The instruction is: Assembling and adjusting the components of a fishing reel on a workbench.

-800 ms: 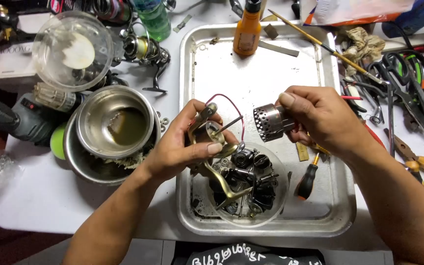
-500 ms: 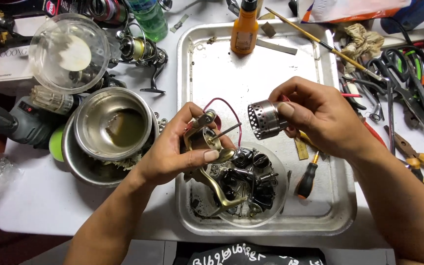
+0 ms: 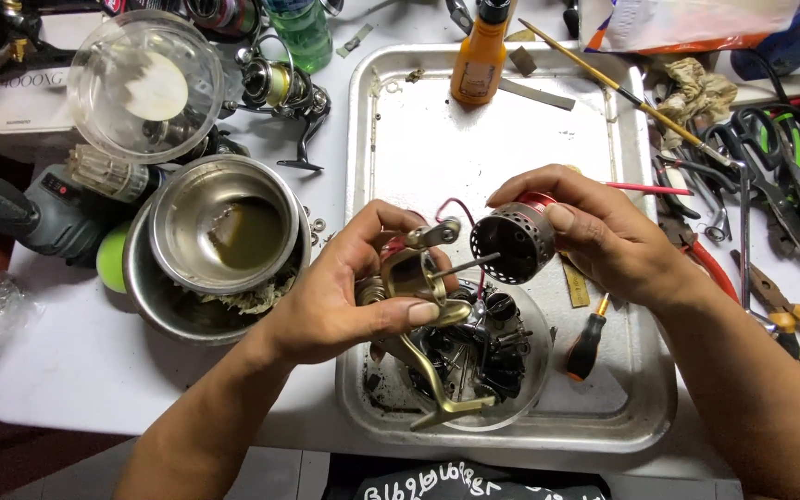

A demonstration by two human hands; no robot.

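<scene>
My left hand [image 3: 349,292] grips a gold fishing reel body [image 3: 414,278] with a thin shaft pointing right and a gold stem hanging down. My right hand [image 3: 604,236] holds a perforated dark metal spool [image 3: 509,243] with a red rim, its open end facing the shaft tip, almost touching it. Both are above a clear round dish [image 3: 530,384] of dark small reel parts, which rests in a metal tray [image 3: 645,407].
Stacked steel bowls [image 3: 224,236] with murky liquid stand left of the tray. An orange bottle [image 3: 479,56], a clear lid [image 3: 145,83], another reel [image 3: 280,88], a power tool [image 3: 20,208], a screwdriver [image 3: 587,343] and pliers and scissors [image 3: 780,176] at right surround it.
Both hands drifted slightly left and closer together; the spool has tilted so that its open end now faces the reel's shaft.
</scene>
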